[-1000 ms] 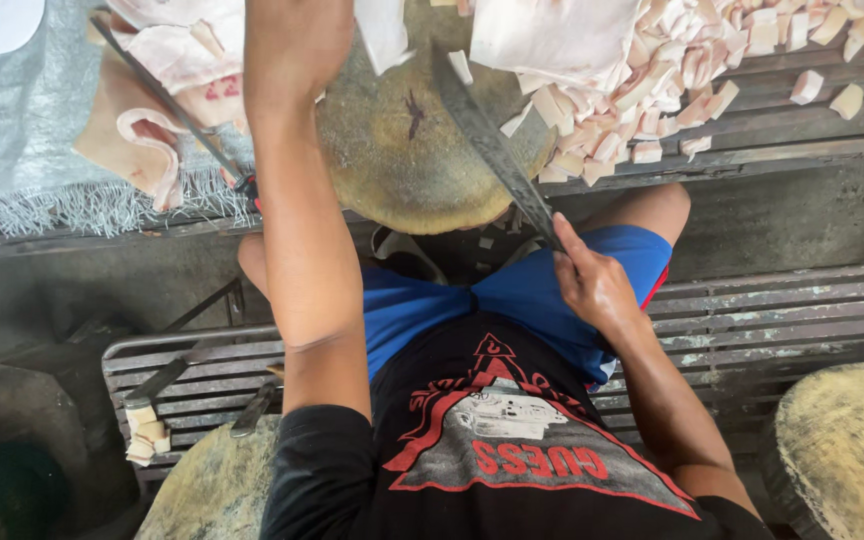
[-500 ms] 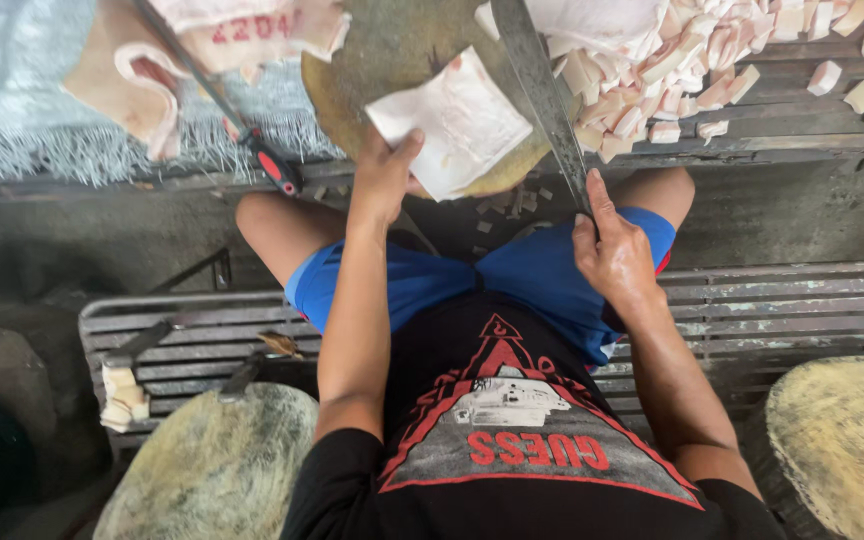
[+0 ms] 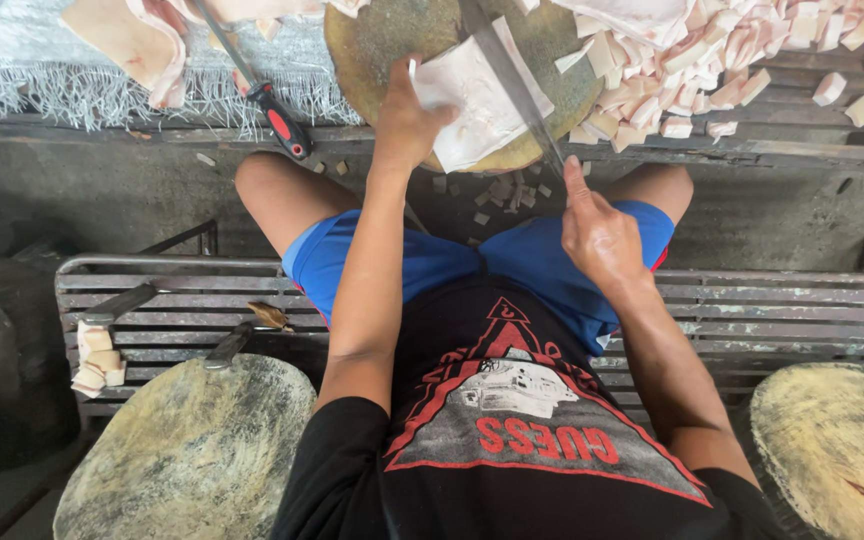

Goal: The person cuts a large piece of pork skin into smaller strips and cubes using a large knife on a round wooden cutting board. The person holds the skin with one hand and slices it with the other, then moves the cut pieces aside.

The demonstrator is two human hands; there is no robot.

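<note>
Three round chopping blocks (image 3: 462, 60), two knives (image 3: 512, 85), many pale cubes (image 3: 712, 70).

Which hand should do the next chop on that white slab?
The right hand, probably. It already grips the long knife, whose blade lies across the white slab on the round chopping block. The left hand is busy pinning the slab's edge.
</note>
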